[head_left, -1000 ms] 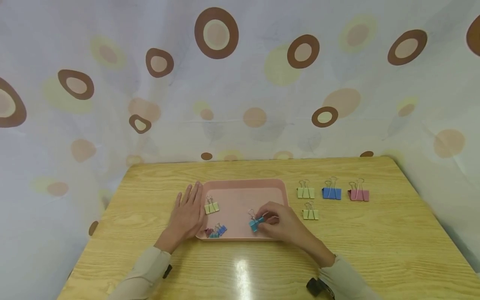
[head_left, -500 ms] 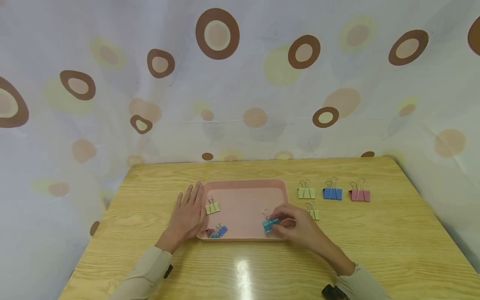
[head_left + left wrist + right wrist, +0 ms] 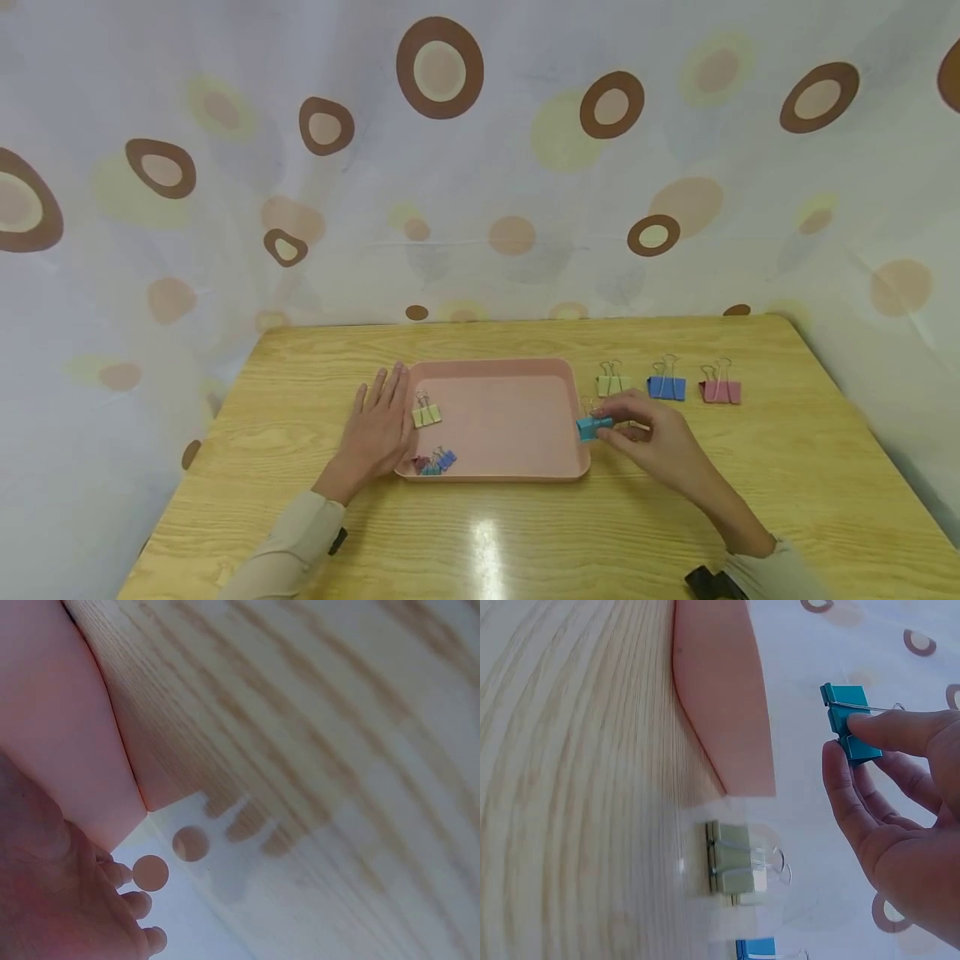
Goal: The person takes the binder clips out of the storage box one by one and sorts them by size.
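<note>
A teal binder clip (image 3: 592, 428) is pinched between the thumb and fingers of my right hand (image 3: 660, 433), above the right rim of the pink tray (image 3: 510, 425). The right wrist view shows the same teal binder clip (image 3: 849, 727) held in the air, its wire handle toward the palm. My left hand (image 3: 375, 429) lies with straight fingers along the tray's left side. Inside the tray, a yellow binder clip (image 3: 427, 415) sits near the left wall. Small clips in blue (image 3: 446, 459), teal and dark red bunch in the front left corner.
Right of the tray stand a yellow binder clip (image 3: 611, 385), a blue binder clip (image 3: 667, 388) and a pink binder clip (image 3: 721, 392) in a row. Another yellow clip is mostly hidden behind my right hand. A patterned curtain (image 3: 510, 167) rises behind the wooden table (image 3: 487, 533).
My right hand has carried the teal binder clip rightward and a little away from me, from inside the tray to its right rim. The left hand stays in place.
</note>
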A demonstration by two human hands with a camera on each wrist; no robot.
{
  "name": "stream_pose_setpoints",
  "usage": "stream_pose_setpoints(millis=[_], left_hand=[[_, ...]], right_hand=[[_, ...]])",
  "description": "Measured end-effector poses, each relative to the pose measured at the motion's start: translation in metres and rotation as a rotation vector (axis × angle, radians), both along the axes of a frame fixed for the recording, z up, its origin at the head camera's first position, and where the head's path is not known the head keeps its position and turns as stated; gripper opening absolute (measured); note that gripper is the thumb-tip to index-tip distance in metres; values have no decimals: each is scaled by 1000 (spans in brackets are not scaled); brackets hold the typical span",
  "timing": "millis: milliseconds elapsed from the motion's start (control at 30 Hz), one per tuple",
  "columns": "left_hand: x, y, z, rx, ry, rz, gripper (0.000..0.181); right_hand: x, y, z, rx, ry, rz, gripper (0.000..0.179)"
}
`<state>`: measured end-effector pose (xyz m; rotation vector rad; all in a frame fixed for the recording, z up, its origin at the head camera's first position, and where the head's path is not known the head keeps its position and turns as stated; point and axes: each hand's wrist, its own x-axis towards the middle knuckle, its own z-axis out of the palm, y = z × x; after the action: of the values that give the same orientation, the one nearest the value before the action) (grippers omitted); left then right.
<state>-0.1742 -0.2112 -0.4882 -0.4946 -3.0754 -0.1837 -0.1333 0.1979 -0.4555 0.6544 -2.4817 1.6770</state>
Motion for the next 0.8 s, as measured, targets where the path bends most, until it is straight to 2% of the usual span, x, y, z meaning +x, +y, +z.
stream_pose_setpoints(millis=[300,600,800], left_hand=[[-2,1,-1,15,13,-6,61],[-2,0,-3,9,9,-2,62],[-2,-1,-4,10,12,-3,62]], right_hand=[[11,27,-6,-2,-15,-97,21],[11,56,-20,104,13,-216,22],[7,78,-26,178,0,-277,20]])
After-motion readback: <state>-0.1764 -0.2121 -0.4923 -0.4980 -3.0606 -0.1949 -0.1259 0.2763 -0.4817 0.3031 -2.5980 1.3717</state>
